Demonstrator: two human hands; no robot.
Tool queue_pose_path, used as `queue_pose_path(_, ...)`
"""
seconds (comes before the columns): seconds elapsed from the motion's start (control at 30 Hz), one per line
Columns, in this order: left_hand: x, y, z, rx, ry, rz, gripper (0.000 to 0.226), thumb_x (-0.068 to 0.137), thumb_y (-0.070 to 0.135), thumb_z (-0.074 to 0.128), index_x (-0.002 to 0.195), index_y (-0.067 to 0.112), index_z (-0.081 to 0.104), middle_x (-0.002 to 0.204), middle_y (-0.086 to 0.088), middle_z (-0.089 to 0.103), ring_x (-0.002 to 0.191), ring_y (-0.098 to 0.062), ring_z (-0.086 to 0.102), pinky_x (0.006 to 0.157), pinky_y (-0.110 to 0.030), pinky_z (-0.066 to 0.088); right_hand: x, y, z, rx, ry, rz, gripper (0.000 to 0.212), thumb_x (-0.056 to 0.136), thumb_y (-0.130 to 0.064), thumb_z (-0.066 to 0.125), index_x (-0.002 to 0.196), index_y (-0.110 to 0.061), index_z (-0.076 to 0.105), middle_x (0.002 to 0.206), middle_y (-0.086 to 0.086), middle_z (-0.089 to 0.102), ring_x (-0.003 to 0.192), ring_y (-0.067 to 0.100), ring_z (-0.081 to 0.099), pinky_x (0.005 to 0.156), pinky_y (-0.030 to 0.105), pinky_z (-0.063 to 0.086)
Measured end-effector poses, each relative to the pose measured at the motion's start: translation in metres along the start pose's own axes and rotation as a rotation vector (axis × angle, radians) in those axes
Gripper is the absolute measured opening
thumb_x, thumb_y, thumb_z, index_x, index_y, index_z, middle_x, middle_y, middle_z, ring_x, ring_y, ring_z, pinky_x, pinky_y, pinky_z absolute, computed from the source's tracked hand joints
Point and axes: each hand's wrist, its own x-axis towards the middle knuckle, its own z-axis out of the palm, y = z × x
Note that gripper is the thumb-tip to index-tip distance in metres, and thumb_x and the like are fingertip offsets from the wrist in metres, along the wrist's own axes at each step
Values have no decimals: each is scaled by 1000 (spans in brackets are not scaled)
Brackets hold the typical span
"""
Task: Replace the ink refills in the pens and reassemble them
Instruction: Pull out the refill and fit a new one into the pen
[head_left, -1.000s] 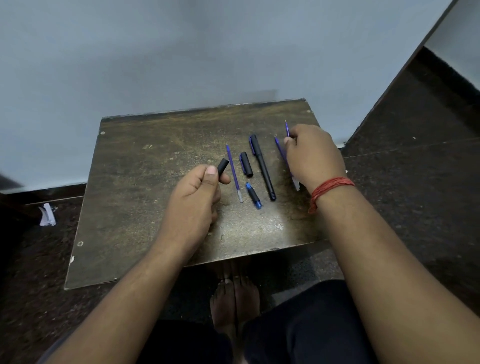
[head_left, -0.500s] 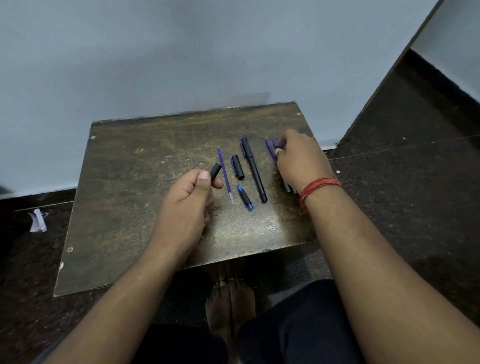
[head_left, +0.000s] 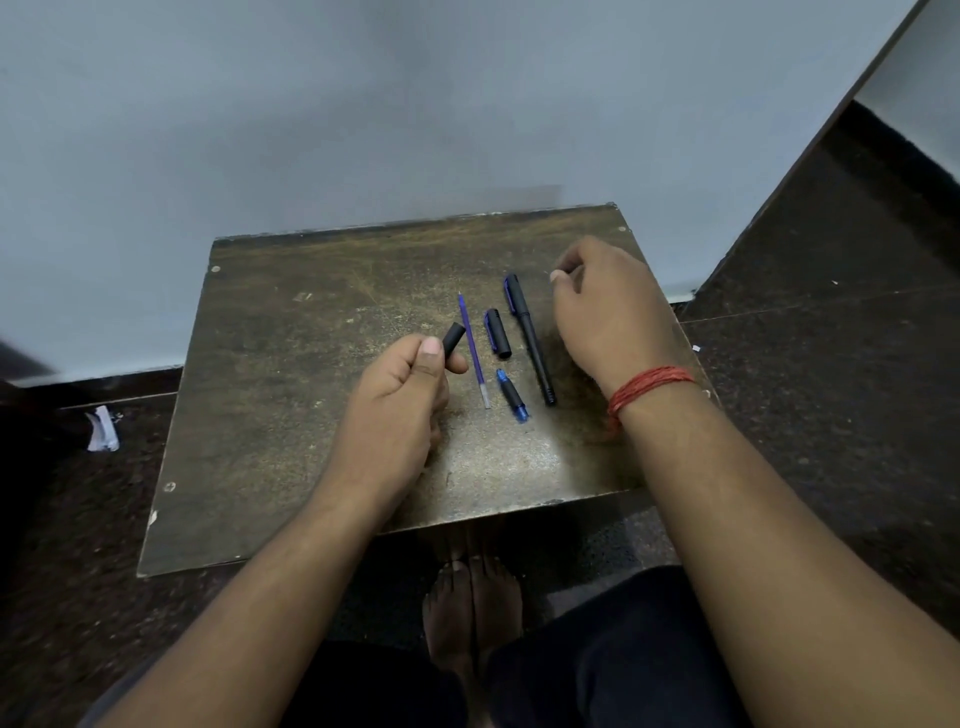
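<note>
On the worn brown table (head_left: 291, 415) my left hand (head_left: 400, 410) grips a short black pen barrel (head_left: 453, 336), whose end sticks up past my thumb. Just right of it lie a loose blue refill (head_left: 472, 351), a black cap with a blue clip (head_left: 497, 333), a small black-and-blue tip section (head_left: 511, 396) and a whole capped black pen (head_left: 530, 340). My right hand (head_left: 608, 317) hovers right of that pen, fingers curled and thumb pressed to forefinger as if pinching a blue refill. The hand hides nearly all of that refill.
A grey wall stands right behind the table. Dark floor surrounds it, with a crumpled white scrap of paper (head_left: 103, 429) at the left. My bare feet (head_left: 472, 613) and knees are below the table's front edge.
My right hand has lifted and shifted right, and the blue refills that showed beside it are now covered. My left hand still holds the barrel. The view moved slightly.
</note>
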Motion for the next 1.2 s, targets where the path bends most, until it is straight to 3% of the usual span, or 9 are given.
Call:
queue_pose_path(0.27,5,2,-3,-41,109,26,32,101,41,41,85,24,65,55,11,34,47,-7,26,50,-33,20,-28,-47,18,-245,-77,-260,15,93,-30,53,91,-21,65,92,1,66,89,26,63,62,31,36)
queue_pose_path(0.43,7,2,-5,-45,149,42,33,104,37,40,86,24,64,54,12,33,46,-6,25,49,-31,21,-34,-52,20,-393,-141,-254,9,91,-21,57,89,-21,65,82,2,63,81,28,67,55,30,33)
queue_pose_path(0.57,7,3,-5,-57,160,55,33,104,37,40,86,23,63,53,13,33,45,-5,25,48,-29,21,-38,-57,23,-459,-173,-253,8,89,-20,59,82,-20,62,74,4,59,67,28,59,45,26,17)
queue_pose_path(0.67,7,3,-5,-69,177,56,33,103,38,40,85,23,64,53,12,32,46,-8,24,50,-36,18,-40,-62,26,-502,-184,-248,7,88,-23,61,83,-19,65,67,2,53,71,29,65,45,25,12)
queue_pose_path(0.8,8,3,-7,-84,178,61,33,99,42,41,84,24,65,52,12,33,47,-9,23,52,-45,16,-39,-63,30,-500,-187,-243,7,88,-24,62,83,-20,64,61,4,42,69,30,62,46,25,16)
queue_pose_path(0.9,9,3,-7,-90,177,66,34,99,42,41,83,25,65,52,12,32,46,-9,23,51,-41,17,-40,-64,34,-484,-180,-269,7,87,-21,59,82,-19,65,74,4,61,75,31,68,52,30,27)
queue_pose_path(1.03,8,5,-6,-94,169,73,35,99,41,41,77,33,67,54,9,30,47,-9,23,52,-45,15,-42,-70,41,-478,-163,-310,13,86,-16,58,73,-18,59,75,3,60,74,28,68,49,28,21)
queue_pose_path(1.13,8,6,-6,-89,185,70,35,99,41,41,78,31,67,53,11,33,46,-6,25,50,-33,19,-43,-72,43,-419,-175,-343,10,88,-22,59,81,-17,65,78,4,61,77,29,68,52,28,27)
queue_pose_path(1.2,8,6,-7,-82,203,72,35,101,40,40,80,27,65,50,13,36,45,-5,27,48,-28,22,-41,-71,40,-341,-186,-325,16,86,-31,60,75,-18,60,77,6,62,75,31,66,57,29,31)
